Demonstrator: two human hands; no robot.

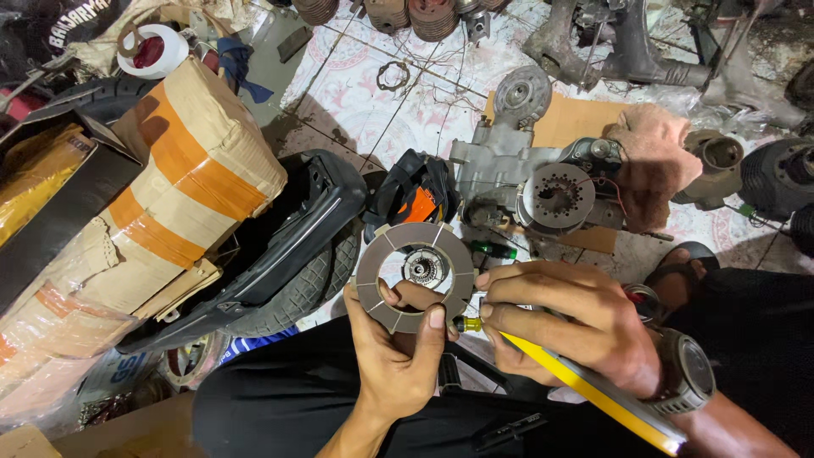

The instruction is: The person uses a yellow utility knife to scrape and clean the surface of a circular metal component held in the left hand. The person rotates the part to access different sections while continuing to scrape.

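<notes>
My left hand [397,352] holds up a flat grey friction ring [414,276], segmented, with a wide centre hole; thumb and fingers pinch its lower rim. Through the hole I see a small metal gear-like part on the floor. My right hand [564,322], wearing a dark wristwatch [685,373], grips a yellow-handled tool [585,386] whose tip lies just below the ring's right edge. Beyond the ring sits a grey engine casing [530,182] with a round toothed hub.
A taped cardboard parcel [182,182] and a black plastic cover [288,233] over a tyre lie at left. A pink rag [653,157], cylinder parts [776,174], an orange-and-black part [415,199] and stacked discs [407,15] lie on the patterned floor.
</notes>
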